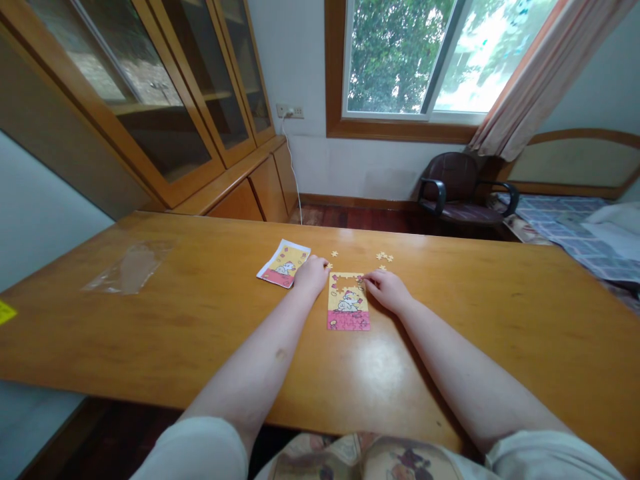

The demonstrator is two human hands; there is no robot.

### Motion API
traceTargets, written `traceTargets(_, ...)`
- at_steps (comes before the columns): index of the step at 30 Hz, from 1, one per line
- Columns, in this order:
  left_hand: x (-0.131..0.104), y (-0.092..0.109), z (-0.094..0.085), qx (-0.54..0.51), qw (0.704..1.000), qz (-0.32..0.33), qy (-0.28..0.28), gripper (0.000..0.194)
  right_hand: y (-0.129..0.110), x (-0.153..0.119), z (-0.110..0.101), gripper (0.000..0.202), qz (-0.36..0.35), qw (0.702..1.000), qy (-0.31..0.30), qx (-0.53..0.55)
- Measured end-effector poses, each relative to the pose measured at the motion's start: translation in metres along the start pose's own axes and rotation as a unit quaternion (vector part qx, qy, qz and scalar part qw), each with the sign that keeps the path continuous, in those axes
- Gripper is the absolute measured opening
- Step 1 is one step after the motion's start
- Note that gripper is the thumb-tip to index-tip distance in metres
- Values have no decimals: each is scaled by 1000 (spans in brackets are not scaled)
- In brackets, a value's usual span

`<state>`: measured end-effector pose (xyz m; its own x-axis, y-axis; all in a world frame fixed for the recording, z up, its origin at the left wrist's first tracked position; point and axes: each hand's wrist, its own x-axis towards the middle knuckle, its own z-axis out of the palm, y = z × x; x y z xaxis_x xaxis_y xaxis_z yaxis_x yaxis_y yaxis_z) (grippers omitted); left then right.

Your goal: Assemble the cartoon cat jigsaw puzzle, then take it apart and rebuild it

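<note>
A yellow and pink jigsaw puzzle (349, 303) with a white cartoon animal lies on the table, with a gap in its upper part. My left hand (313, 275) is closed on a small yellow puzzle piece (329, 265), just off the puzzle's upper left corner. At the upper right edge of the puzzle is my right hand (386, 289), fingers pressed together; what they hold, if anything, is too small to tell. A printed picture card (286, 263) with the same design lies left of my left hand. Loose pieces (384, 257) lie beyond my right hand, and one piece (335, 253) beyond the puzzle.
The wooden table (225, 320) spans the view. A clear plastic bag (131, 268) lies at its left, and a yellow label (7, 312) shows at the far left. Beyond the table stand a glass-door cabinet (210, 170), an armchair (460, 190) and a bed (575, 220).
</note>
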<state>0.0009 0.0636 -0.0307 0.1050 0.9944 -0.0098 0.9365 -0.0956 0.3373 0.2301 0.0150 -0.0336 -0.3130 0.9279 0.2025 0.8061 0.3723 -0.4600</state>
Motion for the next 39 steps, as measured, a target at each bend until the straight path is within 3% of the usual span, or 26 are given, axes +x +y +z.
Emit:
traceTargets(11,0,-4,-1,-55,998,-27,-3,16,0,0,0,22,-7,1000,-2,9)
traceTargets(17,-10,1,-13,-118,993,-7,-7,14,-2,-1,-2,20,-10,1000,-1,5)
traceTargets(24,-24,18,-16,-122,984,79,-108,10,-18,-3,2,25,-64,998,5,14)
traceTargets(29,-26,21,-11,-95,988,95,-73,11,-21,-1,7,19,-100,995,-26,5)
traceTargets(34,-27,9,-27,-82,992,94,1,22,-20,-2,4,24,-116,993,-36,-14)
traceTargets(39,-36,1,-39,17,997,67,-38,22,-22,-4,2,30,-123,991,-46,-37)
